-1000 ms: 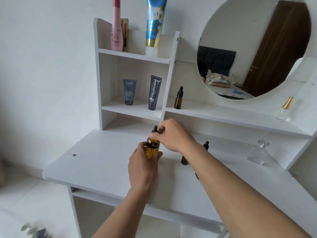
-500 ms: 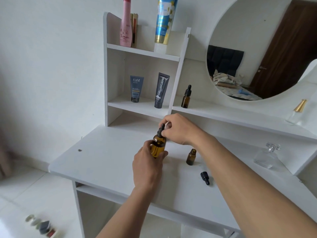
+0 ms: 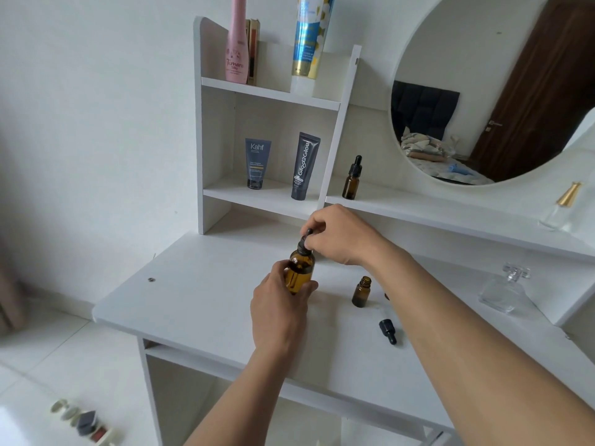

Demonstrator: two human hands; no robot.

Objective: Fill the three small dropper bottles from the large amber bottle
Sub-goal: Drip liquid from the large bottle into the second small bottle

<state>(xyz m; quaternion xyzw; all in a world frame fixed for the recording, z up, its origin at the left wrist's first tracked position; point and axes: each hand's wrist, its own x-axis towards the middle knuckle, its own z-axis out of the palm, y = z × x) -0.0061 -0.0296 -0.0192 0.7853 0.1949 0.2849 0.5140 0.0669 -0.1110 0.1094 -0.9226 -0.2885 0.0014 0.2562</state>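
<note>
The left hand (image 3: 280,312) curls its fingers round the lower body of the large amber bottle (image 3: 301,272) and holds it upright over the desk (image 3: 193,300); whether the base rests on the surface cannot be told. The right hand (image 3: 338,236) pinches the black dropper cap (image 3: 305,242) at the bottle's neck between thumb and fingertips. The cap sits on the neck, and whether it is already loosened cannot be seen. The step in hand appears to be the opening of the large bottle, or the drawing of liquid with its dropper. No liquid level can be read in any small bottle. Just to the right of the large bottle, beside the right wrist, stands a small open bottle (image 3: 361,292), and its loose cap (image 3: 388,331) lies on its side on the desk, nearer the person. A capped small bottle (image 3: 352,180) stands on the shelf (image 3: 450,217) below the mirror (image 3: 483,91), well apart from both hands. A third small bottle is not plainly visible; a brown sliver at the edge of the right forearm may belong to it. The next move probably calls for a straight lift of the dropper, a short carry to the right, and careful aim at the small open bottle's narrow mouth while the left hand steadies the large bottle.
</note>
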